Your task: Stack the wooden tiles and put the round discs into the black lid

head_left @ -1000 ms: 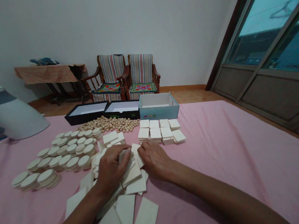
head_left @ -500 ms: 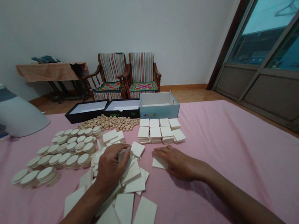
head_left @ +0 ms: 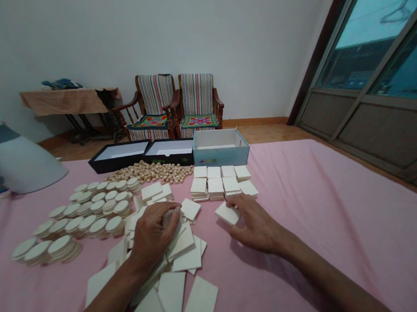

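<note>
My right hand [head_left: 250, 221] grips a pale square tile [head_left: 228, 213] between thumb and fingers, just in front of the neat rows of stacked square tiles [head_left: 215, 186]. My left hand [head_left: 156, 231] rests on the loose heap of square tiles [head_left: 187, 255], its fingers curled and thumb extended; whether a tile is pinched under it is hidden. A small square tile [head_left: 190, 208] lies just beyond its fingertips. To the left stand several stacks of round discs [head_left: 97, 206].
Behind the tiles lie many small wooden beads [head_left: 153, 172]. Two black trays [head_left: 121, 153] and a light blue box [head_left: 221, 154] line the far side of the pink cloth [head_left: 319, 206]. A large white and grey object [head_left: 23, 158] stands at the left.
My right hand has lifted and tilted its tile, moving slightly away from me, with thumb and fingers now at its edges. My left hand has barely moved.
</note>
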`<state>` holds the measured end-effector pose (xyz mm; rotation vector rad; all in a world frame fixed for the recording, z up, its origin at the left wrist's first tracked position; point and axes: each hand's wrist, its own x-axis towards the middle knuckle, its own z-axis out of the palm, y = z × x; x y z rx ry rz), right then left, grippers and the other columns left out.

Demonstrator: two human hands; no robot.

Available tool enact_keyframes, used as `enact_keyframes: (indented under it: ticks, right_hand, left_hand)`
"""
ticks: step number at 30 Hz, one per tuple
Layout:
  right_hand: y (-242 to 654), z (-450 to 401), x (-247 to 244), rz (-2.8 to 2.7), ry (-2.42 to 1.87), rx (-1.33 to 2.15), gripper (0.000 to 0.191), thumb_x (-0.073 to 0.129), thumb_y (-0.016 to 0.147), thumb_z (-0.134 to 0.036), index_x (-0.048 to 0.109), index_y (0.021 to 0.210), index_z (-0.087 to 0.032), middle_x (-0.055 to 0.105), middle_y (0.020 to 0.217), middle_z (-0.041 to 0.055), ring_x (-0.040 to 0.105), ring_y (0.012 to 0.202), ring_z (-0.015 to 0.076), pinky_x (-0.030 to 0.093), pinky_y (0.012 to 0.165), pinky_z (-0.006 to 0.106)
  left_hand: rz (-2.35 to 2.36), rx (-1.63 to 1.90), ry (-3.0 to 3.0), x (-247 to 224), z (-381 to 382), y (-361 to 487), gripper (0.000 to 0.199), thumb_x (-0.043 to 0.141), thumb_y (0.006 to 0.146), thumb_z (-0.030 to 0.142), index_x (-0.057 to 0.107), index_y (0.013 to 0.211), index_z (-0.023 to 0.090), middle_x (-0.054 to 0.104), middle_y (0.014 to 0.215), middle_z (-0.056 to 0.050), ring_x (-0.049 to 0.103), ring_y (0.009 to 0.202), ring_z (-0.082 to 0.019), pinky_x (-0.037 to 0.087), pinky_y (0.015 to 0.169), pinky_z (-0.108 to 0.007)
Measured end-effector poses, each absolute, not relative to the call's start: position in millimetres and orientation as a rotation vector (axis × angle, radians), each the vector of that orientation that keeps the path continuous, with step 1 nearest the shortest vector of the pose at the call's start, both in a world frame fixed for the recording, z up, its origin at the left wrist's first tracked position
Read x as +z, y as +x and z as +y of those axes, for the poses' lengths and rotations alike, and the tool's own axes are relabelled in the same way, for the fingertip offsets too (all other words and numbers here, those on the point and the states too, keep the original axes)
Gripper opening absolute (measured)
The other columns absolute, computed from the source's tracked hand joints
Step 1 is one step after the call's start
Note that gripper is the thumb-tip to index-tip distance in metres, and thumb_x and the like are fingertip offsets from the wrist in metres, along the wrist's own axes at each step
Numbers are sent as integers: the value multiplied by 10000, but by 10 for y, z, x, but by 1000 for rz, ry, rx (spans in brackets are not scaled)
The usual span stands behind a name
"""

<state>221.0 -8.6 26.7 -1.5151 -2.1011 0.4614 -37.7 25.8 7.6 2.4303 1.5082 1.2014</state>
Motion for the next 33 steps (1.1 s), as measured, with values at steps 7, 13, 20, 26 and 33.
enact_keyframes:
  ticks: [7,13,20,26,33]
  right_hand:
    - [2692,317,131,-1766,-1725,33,302,577,687,-318,540,940,-157,568,947,112,506,865,246,420,752,365]
    - [2767,441,-105,-1792,-1799,-53,385,576,707,-320,543,1038,-126,574,995,137,517,924,269,420,801,383]
    - [2868,401,-68,-1844,-2029,91,448,491,777,-217,484,1211,-106,666,1016,138,608,916,241,417,746,329]
    - [2788,396,-101,-1945,-2173,147,364,445,814,-207,503,1161,-109,693,908,158,650,853,268,399,672,325]
    - [2774,354,-31,-1889,-2097,-11,403,467,791,-162,497,1184,-78,675,944,164,625,878,265,424,727,350]
  left_hand:
    - [1521,1205,2418,94,252,-361,225,521,848,336,682,848,178,724,861,-63,668,831,-211,504,804,-336]
    - [1516,1199,2424,118,251,-355,204,528,837,319,681,839,184,727,852,-53,668,821,-208,505,791,-334]
    - [1501,1200,2437,91,260,-366,209,523,848,314,678,851,174,722,864,-60,664,831,-212,497,787,-335]
    - [1501,1193,2446,91,257,-364,212,523,853,314,678,845,171,721,865,-65,662,837,-218,494,790,-341]
    - [1512,1191,2427,68,265,-371,218,521,857,319,679,865,169,720,878,-63,659,847,-214,492,801,-338]
